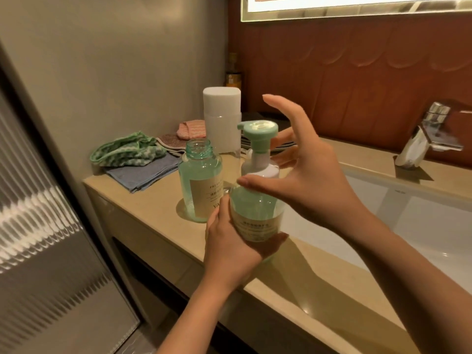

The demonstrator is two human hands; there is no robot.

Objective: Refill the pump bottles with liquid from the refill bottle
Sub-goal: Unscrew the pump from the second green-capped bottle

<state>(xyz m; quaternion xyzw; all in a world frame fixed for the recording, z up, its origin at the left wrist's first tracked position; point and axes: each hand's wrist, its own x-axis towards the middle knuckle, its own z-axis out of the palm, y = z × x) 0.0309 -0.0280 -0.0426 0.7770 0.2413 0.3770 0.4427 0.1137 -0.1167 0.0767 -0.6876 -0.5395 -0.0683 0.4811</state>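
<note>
My left hand (229,241) grips a clear green pump bottle (256,213) by its lower body, just above the counter's front edge. The bottle carries a white collar and a green pump head (259,130). My right hand (301,172) hovers spread beside the pump collar, thumb in front of it, fingers apart, holding nothing. Left of it an uncapped clear green refill bottle (200,180) with a beige label stands upright on the counter. A tall white bottle (222,118) stands behind both.
Folded blue cloth (143,172), a green patterned cloth (125,149) and a pink one (190,129) lie at the counter's back left. The white sink basin (398,213) and a chrome faucet (424,139) are to the right. A ribbed glass door (38,226) stands left.
</note>
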